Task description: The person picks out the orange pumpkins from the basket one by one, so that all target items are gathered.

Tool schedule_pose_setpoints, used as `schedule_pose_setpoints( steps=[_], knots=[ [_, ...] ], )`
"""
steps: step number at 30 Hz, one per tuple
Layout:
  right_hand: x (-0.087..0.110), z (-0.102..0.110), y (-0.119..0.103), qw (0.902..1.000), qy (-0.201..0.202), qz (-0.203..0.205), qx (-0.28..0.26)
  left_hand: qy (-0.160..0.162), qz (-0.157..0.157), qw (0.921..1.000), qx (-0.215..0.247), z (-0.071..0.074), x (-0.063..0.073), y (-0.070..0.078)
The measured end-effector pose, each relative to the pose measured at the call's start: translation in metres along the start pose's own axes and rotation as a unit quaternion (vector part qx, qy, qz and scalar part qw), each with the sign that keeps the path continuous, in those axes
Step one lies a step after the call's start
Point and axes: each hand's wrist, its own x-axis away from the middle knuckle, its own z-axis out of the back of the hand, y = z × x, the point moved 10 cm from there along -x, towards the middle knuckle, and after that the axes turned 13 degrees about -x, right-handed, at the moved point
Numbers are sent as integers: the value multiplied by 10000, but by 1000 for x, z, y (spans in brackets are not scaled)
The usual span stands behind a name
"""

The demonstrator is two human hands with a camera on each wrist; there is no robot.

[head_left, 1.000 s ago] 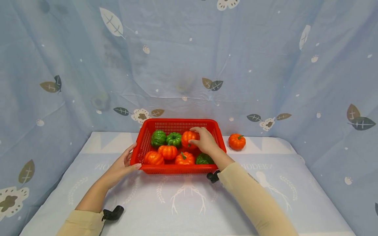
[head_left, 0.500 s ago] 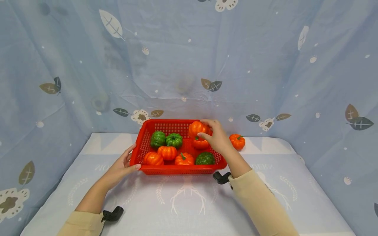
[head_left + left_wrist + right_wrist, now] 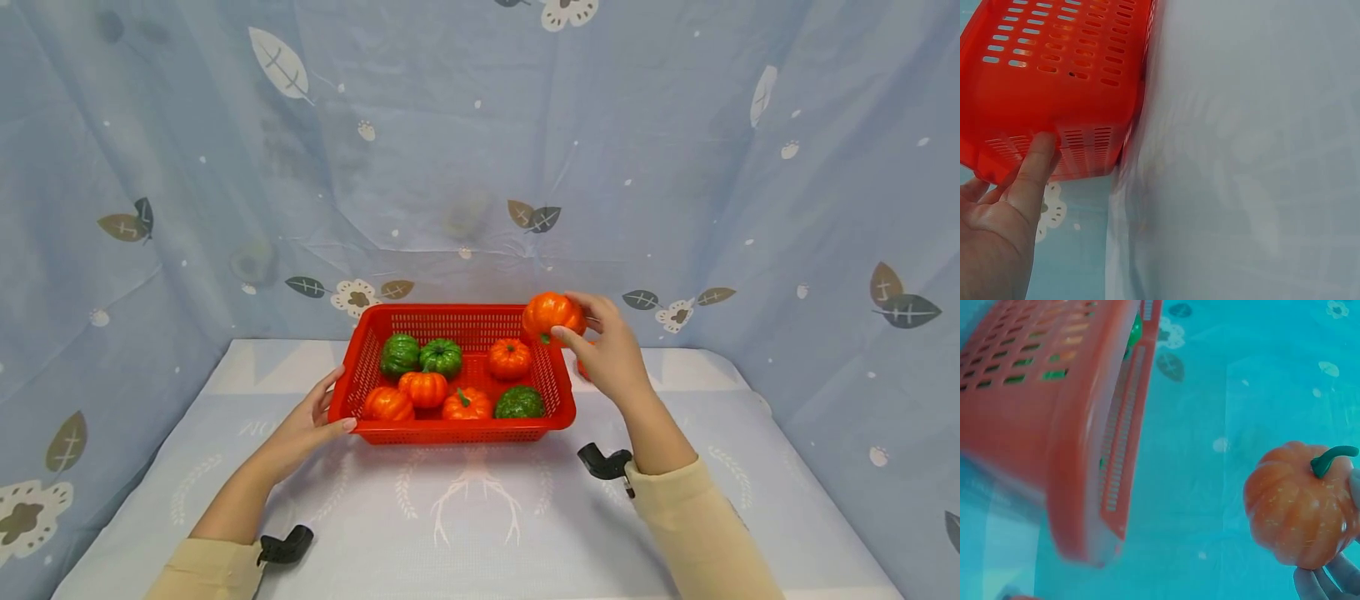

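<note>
My right hand (image 3: 611, 346) holds a small orange toy pumpkin (image 3: 552, 317) above the basket's right rim. Thumb and fingers pinch its sides. In the right wrist view this pumpkin (image 3: 1297, 503) shows a curved green stem, and it is apart from the basket. At the left, my left hand (image 3: 303, 429) grips the front left corner of the red perforated basket (image 3: 450, 431); its thumb (image 3: 1032, 172) lies against the wall in the left wrist view. Inside the basket are several orange pumpkins (image 3: 510, 358) and several green ones (image 3: 441, 357).
Beyond my right hand, another orange pumpkin (image 3: 583, 369) sits on the white table cover (image 3: 480, 533), mostly hidden. A patterned blue curtain (image 3: 450, 167) hangs behind the table. Black wrist devices (image 3: 287, 545) stick out by both sleeves.
My right hand has lifted the orange pumpkin out of the basket and carried it right, uncovering another orange pumpkin inside. My left hand stays at the basket's corner.
</note>
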Motion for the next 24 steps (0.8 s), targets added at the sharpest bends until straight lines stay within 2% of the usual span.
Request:
schedule_pose_setpoints(
  steps=[13, 19, 24],
  knots=[
    [15, 60, 30, 9967, 630, 160, 491, 34, 152, 9997, -169, 1, -1, -3],
    [18, 89, 70, 9922, 1202, -86, 315, 29, 87, 9999, -107, 1, 0, 0],
    [21, 102, 108, 9882, 1383, -548, 375, 19, 32, 10000, 39, 0, 1, 2]
  ],
)
